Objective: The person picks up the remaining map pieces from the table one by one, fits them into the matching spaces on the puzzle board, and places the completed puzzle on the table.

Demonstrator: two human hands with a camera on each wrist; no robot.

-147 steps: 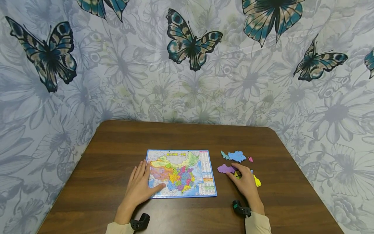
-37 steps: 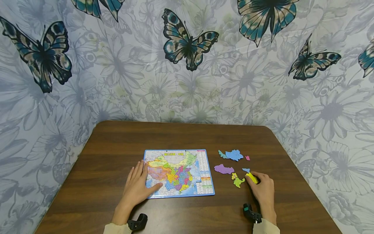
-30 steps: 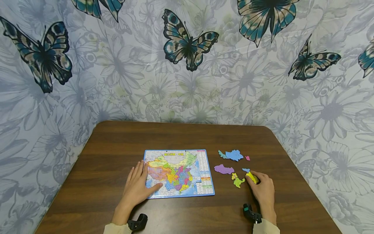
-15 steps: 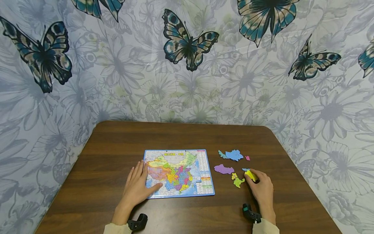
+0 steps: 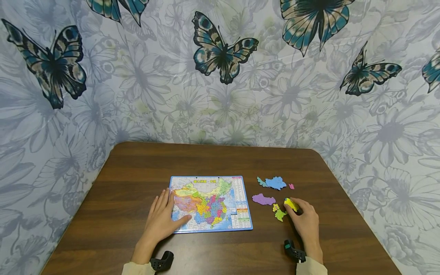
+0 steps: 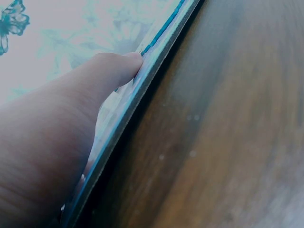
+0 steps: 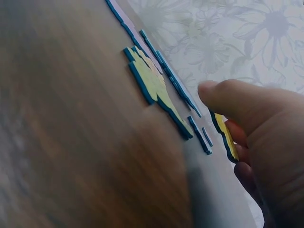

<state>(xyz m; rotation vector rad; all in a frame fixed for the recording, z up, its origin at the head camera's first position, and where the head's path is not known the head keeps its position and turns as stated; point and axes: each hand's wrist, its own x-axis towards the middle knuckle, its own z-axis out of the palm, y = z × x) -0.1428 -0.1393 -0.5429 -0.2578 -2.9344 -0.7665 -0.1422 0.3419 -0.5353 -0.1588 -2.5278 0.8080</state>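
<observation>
The straight-fingered left hand [image 5: 160,217] is touching the board [image 5: 212,204] at nine o'clock. The right hand [image 5: 305,219] is pinching a yellow piece [image 5: 290,204] at three.

map board [image 5: 206,202]: left edge was partly hidden under left hand [image 5: 161,215], its fine print right of that hand too small to read | yellow piece [image 5: 290,204]: partly covered by right hand [image 5: 304,219] | purple piece [image 5: 263,199], left of right hand: was cut off by right wrist view's top edge | tabletop [image 7: 71,142] left of right hand: was blurred there
</observation>
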